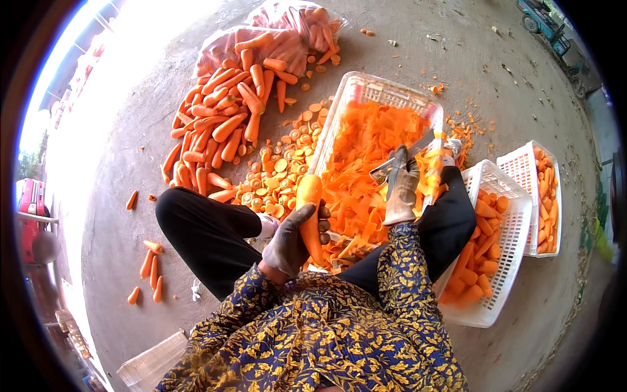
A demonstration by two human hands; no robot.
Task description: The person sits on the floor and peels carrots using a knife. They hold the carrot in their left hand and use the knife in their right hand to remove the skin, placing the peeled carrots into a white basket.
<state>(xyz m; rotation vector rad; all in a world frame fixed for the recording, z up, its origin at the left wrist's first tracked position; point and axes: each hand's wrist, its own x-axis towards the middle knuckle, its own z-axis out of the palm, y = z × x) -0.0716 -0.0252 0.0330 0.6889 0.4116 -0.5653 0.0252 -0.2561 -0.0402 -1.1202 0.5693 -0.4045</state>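
My left hand (288, 242), in a soiled work glove, grips a large orange carrot (308, 196) with its thick end pointing away from me. My right hand (402, 196), gloved too, is closed around a metal peeler (381, 172). A broad knife blade (422, 143) shows just beyond its fingers; whether the hand also holds it is unclear. Both hands are over a white plastic crate (321, 142) between my knees. Carrot peelings (365, 147) fill the crate, and longer strips (431, 169) hang over its right rim.
Left of the crate lie cut carrot ends (279, 166) and a pile of whole carrots (215, 122) spilling from a clear plastic bag (289, 44). At right stand a crate of carrots (514, 230) and another behind it (519, 159). Several loose carrots (153, 269) lie left of my knee.
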